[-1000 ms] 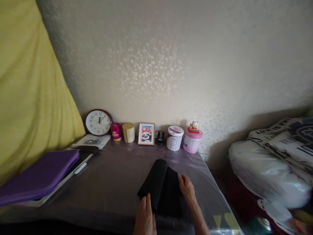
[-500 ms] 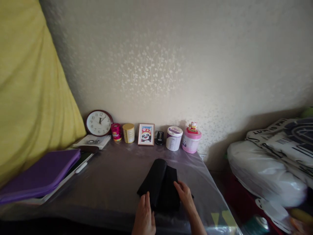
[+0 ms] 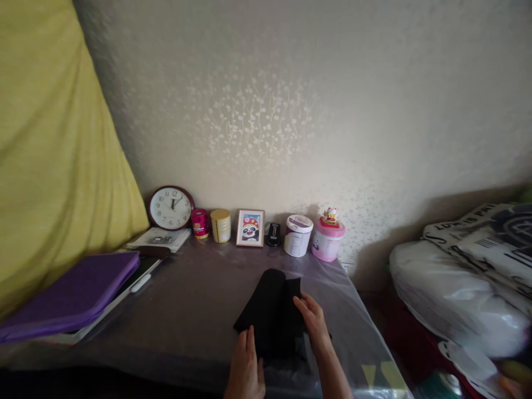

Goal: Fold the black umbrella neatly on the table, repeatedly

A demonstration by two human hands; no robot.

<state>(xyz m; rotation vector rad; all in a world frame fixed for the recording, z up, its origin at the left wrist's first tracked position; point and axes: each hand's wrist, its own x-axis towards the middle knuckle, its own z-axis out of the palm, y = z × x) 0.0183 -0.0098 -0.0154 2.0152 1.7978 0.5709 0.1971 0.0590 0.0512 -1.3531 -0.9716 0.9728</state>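
Observation:
A folded piece of black cloth (image 3: 260, 310) lies near the table's front edge, its left part rounded over into a thick fold. My right hand (image 3: 315, 324) pinches the edge of the right-hand flap and holds it slightly raised from the table. At the near left side of the cloth, my left hand (image 3: 245, 363) has its fingers closed on the edge; part of its grip is hidden. What kind of item the cloth is cannot be made out.
Along the wall stand a clock (image 3: 172, 208), a pink can (image 3: 200, 224), a yellow-lidded can (image 3: 220, 226), a panda picture (image 3: 250, 228), a black gadget (image 3: 274, 235), a white tub (image 3: 298, 236) and a pink tub (image 3: 328, 239) with a figurine. A purple folder (image 3: 75, 291) lies left; bulky bedding (image 3: 453, 293) is right.
My right hand has moved slightly up and left, lifting the right flap and folding it toward the middle. The left hand stays almost in place. The view has shifted a little.

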